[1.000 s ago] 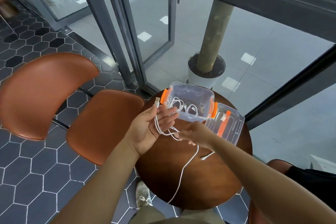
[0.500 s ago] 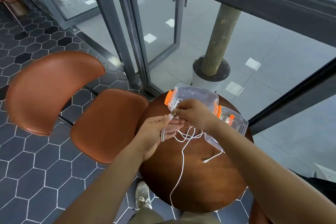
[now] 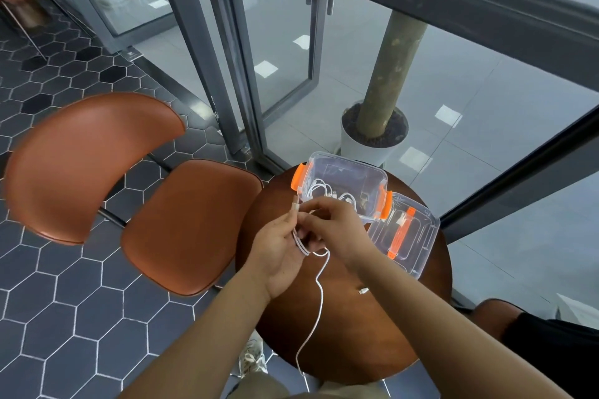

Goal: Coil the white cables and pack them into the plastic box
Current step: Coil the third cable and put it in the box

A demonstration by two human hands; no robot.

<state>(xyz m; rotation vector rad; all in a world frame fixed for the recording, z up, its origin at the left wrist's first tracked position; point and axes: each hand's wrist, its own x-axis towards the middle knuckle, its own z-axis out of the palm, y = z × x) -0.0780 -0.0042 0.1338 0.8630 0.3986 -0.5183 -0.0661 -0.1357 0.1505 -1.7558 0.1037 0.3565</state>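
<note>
Left hand pinches gathered loops of 1 white cable, right hand grips the strand beside them, just short of the open plastic box; risk: slack tail hanging off the table snags, or a loosened pinch lets loops spring apart.

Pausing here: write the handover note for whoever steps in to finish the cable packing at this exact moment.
Left grip: holds the half-made loops of a white cable, one plug sticking up above the fingers.
Right grip: pinches the same cable at the loops.
Things: plastic box stands open at the far side of the round table, its lid lying beside it on the right.
Done: a coiled cable already lies in the box.
Left: the held cable's tail trails over the table's near edge. Finish winding it, put it in the box.
</note>
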